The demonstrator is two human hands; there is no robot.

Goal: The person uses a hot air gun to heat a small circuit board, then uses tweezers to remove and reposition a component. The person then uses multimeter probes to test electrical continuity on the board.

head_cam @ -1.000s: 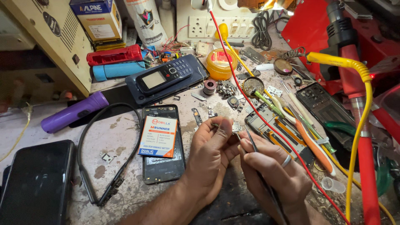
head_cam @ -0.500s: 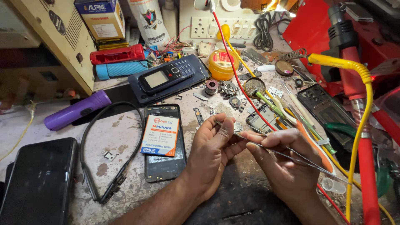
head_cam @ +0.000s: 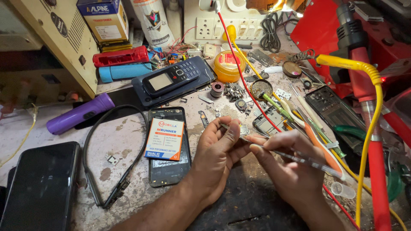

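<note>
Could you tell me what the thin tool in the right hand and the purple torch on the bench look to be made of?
The thin tool in the right hand looks like bare metal: slim, grey and glinting along its length; tweezers or probe, I cannot tell. The purple torch looks like moulded plastic with a smooth, slightly glossy finish, though painted metal is possible. The left hand pinches a small part too tiny to judge.

— Location type?
— Phone repair workshop: stained, scuffed workbench (head_cam: pixel 128 141).
— Evidence?
— Opened black smartphone with its back removed (head_cam: pixel 168 149), dark keypad handset (head_cam: pixel 171 78), bare green circuit board (head_cam: pixel 267 122), white wall socket strip (head_cam: pixel 222 25), round yellow flux tin (head_cam: pixel 229 65).
</note>
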